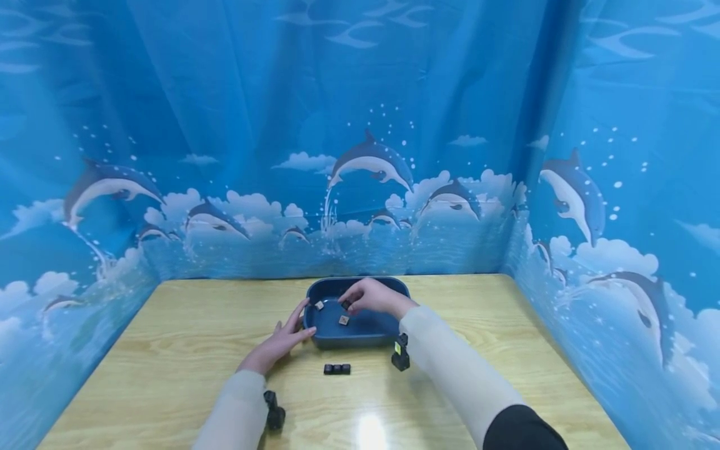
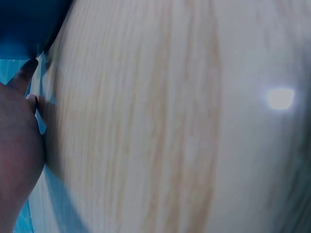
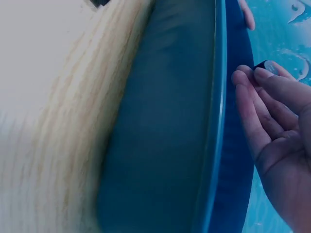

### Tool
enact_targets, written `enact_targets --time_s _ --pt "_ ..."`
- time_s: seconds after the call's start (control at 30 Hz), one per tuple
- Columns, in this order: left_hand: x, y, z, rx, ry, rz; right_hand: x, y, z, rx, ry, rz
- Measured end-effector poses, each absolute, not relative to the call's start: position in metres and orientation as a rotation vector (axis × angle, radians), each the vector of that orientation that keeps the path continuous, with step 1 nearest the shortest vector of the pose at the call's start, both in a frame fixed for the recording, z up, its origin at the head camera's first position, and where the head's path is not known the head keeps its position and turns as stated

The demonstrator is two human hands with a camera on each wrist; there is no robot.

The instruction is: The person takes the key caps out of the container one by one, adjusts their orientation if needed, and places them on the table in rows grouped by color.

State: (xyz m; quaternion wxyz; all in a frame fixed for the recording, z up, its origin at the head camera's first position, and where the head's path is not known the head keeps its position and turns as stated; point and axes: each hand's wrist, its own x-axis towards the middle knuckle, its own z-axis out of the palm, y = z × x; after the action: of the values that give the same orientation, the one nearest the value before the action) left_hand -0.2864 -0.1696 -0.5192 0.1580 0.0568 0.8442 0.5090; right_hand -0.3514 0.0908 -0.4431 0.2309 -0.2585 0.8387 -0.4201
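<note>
A dark blue tray (image 1: 354, 341) stands at the back of the table. My left hand (image 1: 283, 340) rests against its left side, thumb near the front corner and fingers spread along the edge. Over the tray, my right hand (image 1: 375, 296) pinches a small black block (image 1: 345, 305) between thumb and fingertips. That block (image 3: 261, 64) shows only as a dark edge at the fingertips in the right wrist view. Two small pale-faced blocks lie on the tray floor: one block (image 1: 344, 320) near the middle, another block (image 1: 319, 305) by the left wall.
A short row of small black blocks (image 1: 337, 369) lies on the wooden table (image 1: 197, 350) in front of the tray. Blue dolphin-print curtains (image 1: 253, 125) enclose the back and sides. Light glares off the table's near part.
</note>
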Motion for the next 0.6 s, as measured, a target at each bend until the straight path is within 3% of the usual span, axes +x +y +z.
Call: enact_targets --time_s 0.6 --pt "-0.286 -0.17 -0.517 0.164 2.41 1.456 -0.304 0.116 -0.441 -0.732 2.424 -1.354"
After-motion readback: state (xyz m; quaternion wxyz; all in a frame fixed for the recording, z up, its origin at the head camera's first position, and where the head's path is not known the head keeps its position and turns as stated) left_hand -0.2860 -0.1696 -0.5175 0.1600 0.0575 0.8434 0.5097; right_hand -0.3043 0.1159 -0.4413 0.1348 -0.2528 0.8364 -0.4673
